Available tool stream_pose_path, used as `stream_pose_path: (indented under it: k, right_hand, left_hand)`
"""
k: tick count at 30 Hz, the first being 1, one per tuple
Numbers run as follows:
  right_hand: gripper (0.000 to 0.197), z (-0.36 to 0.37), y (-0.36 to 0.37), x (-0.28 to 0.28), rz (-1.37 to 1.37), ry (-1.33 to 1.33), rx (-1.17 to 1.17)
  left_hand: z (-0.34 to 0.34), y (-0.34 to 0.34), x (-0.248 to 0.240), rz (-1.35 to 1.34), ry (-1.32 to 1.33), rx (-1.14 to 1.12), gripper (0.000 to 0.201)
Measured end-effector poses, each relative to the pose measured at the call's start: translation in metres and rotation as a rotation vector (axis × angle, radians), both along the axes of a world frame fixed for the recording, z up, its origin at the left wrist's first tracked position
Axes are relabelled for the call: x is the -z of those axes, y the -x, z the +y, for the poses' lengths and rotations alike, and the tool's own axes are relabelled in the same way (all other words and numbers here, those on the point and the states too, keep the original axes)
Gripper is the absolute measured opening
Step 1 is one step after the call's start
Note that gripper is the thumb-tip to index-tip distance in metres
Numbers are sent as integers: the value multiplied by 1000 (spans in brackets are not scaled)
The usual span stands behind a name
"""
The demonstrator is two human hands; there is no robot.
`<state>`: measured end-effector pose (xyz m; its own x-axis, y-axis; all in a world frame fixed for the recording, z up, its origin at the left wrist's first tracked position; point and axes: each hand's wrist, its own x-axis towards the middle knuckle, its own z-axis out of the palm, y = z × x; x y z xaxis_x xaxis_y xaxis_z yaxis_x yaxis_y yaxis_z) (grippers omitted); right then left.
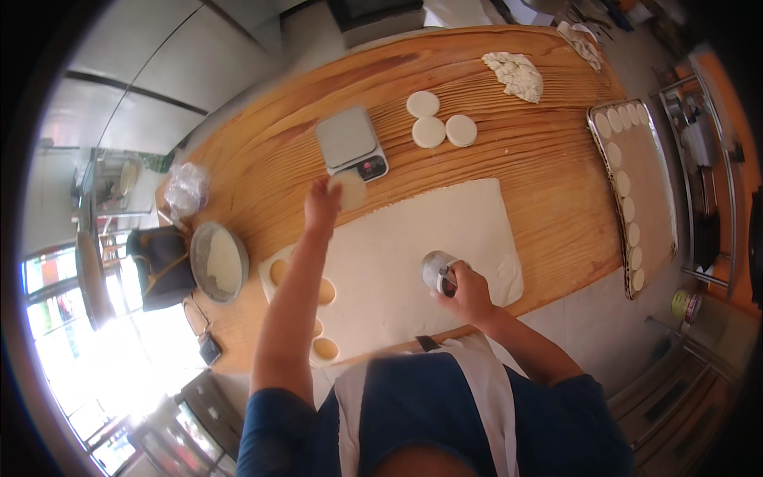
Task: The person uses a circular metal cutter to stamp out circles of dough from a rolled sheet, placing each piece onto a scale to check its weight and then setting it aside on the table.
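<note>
Between the fingers of my left hand (321,205) is a thin dough round (350,191), just off the near edge of a kitchen scale (346,139). My right hand (466,296) grips a round metal dough cutter (435,267) by its handle, over the right half of a rolled dough sheet (389,258). I cannot tell whether the cutter touches the dough. Several round holes show bare wood at the sheet's left end. Beyond the sheet, three dough rounds (429,132) lie together on the wooden table (278,151).
A dough lump (515,76) lies at the far right, near a crumpled cloth (581,45). Along the right edge stands a lined baking tray (645,183) with several dough rounds. A metal bowl of flour (218,262) and a plastic bag (187,189) sit at the left edge.
</note>
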<state>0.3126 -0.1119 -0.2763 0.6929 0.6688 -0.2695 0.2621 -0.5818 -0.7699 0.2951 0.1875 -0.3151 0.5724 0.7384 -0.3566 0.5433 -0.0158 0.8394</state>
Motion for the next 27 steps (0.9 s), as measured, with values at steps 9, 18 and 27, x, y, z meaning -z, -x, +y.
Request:
stream_pose_path:
  k: [9,18,27]
  right_hand:
    - [35,-2,-23,-20,1,-151,90]
    - [30,53,-44,-32,-268,-273,-100]
    - [33,43,-36,-19,-199,-221,-181]
  left_hand:
    - [37,-34,60,285,-937,-102,39]
    - [-109,0,-6,-584,1565,97,50]
    - [-107,11,13,-520,1424,117,36]
